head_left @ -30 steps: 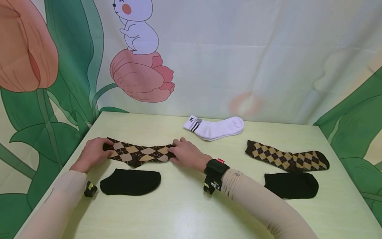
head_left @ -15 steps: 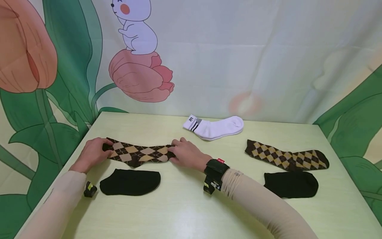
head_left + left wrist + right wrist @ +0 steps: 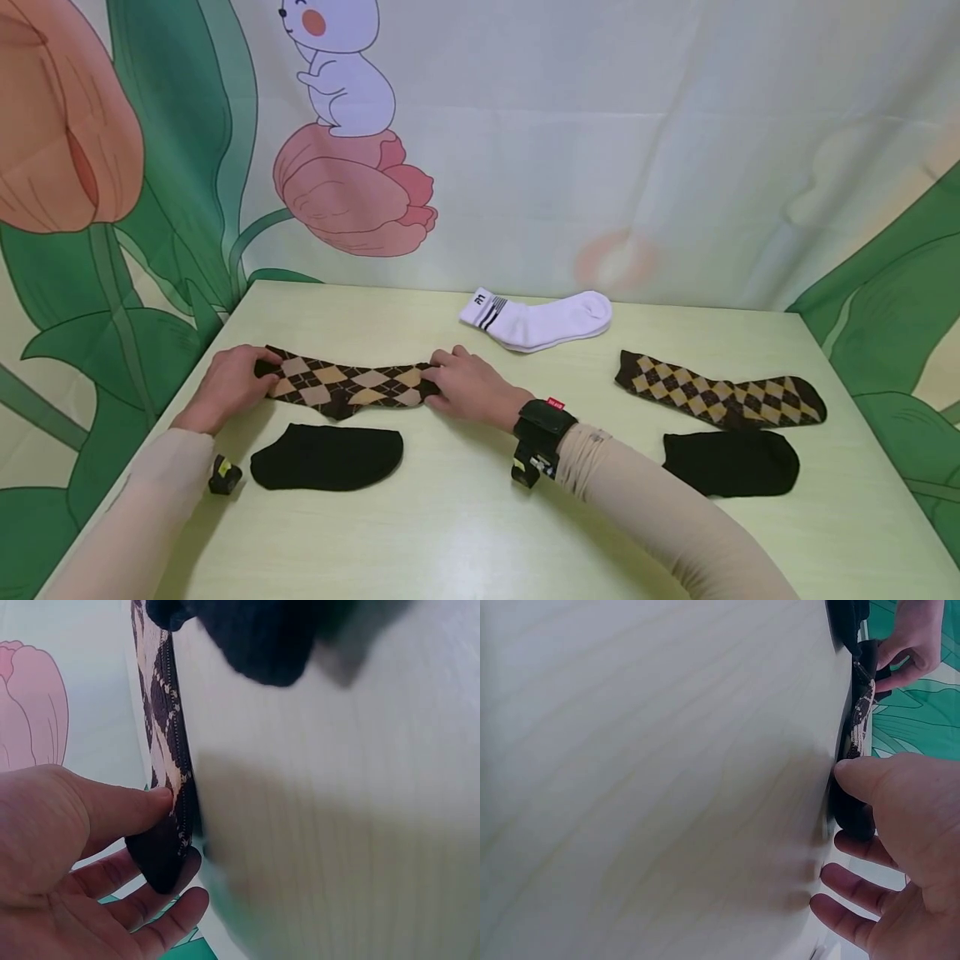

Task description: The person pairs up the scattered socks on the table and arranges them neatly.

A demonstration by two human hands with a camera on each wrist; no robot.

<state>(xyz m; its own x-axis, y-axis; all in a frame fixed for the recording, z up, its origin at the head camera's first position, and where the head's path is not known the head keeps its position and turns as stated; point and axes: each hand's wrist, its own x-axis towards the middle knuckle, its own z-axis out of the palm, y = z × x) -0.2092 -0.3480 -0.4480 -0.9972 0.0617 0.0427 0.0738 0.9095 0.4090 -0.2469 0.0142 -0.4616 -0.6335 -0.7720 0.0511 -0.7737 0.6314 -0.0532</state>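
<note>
In the head view a brown, black and tan argyle sock [image 3: 367, 385] lies stretched sideways on the left of the table. My left hand [image 3: 227, 385] pinches its dark cuff, thumb on top, and the left wrist view shows fingers behind the cuff [image 3: 159, 859]. At the other end, my right hand [image 3: 474, 385] grips the dark toe [image 3: 850, 814] between thumb and fingers. Just below this sock lies a black ankle sock [image 3: 327, 458], flat and apart from both hands.
A second argyle sock [image 3: 720, 392] lies at the right, with another black sock [image 3: 735, 463] just below it, partly behind my right sleeve [image 3: 652, 500]. White socks [image 3: 540, 322] with black stripes lie near the table's back edge, before a printed curtain [image 3: 525, 167].
My left hand and the cuff have shifted very slightly left. The right hand keeps its grip on the toe, and the other socks stay in place.
</note>
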